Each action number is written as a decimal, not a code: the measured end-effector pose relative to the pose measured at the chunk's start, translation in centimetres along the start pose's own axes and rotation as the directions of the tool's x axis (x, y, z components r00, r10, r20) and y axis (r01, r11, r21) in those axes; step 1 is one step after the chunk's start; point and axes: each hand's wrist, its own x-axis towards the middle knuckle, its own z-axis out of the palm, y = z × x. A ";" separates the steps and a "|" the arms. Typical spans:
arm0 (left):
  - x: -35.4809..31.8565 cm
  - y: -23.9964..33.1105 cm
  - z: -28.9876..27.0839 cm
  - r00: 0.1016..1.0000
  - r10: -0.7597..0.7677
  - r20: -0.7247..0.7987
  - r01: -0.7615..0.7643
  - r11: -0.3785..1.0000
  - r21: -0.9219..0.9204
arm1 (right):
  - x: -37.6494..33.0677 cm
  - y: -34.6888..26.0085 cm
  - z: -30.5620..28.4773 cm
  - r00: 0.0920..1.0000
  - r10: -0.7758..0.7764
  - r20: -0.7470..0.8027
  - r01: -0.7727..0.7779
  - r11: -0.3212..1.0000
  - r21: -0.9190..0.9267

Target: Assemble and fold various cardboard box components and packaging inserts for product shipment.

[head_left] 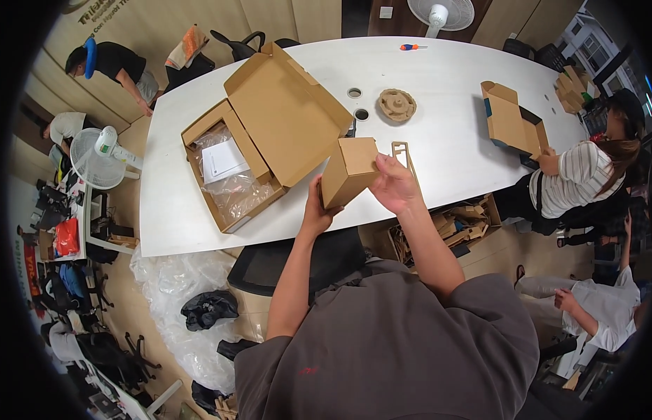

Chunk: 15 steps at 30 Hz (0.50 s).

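A small brown cardboard box [348,171] is held tilted above the front edge of the white table. My left hand [317,211] is wrapped round its lower left side. On its right side, my right hand [397,183] grips near the top corner; the box partly hides those fingertips. To the left lies a large open cardboard carton [287,112], its lid folded back. Inside the carton are clear plastic wrapping [249,199] and a white booklet or sheet [224,161]. A thin cardboard frame [410,168] lies just beyond my right hand.
The white table [438,84] carries a round moulded pulp insert [397,105] and an orange-and-blue screwdriver [412,47]. At right, a person in a striped top [581,168] handles another open box [511,122]. Below the table edge are a scrap-cardboard bin [452,227] and a black chair [298,262].
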 end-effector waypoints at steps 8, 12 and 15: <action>1.7 -3.2 -1.8 0.981 0.190 0.034 -0.189 0.910 0.369 | -0.9 -0.1 1.3 0.997 0.045 -0.068 -0.055 0.987 -0.150; 1.8 -3.1 -1.7 0.967 0.255 0.031 -0.246 0.886 0.394 | -1.5 0.6 2.8 0.998 -0.018 -0.057 0.004 0.971 -0.238; 2.2 -2.4 -1.4 0.955 0.297 0.021 -0.281 0.877 0.389 | -1.8 0.5 3.8 0.998 -0.051 0.029 0.058 0.946 -0.318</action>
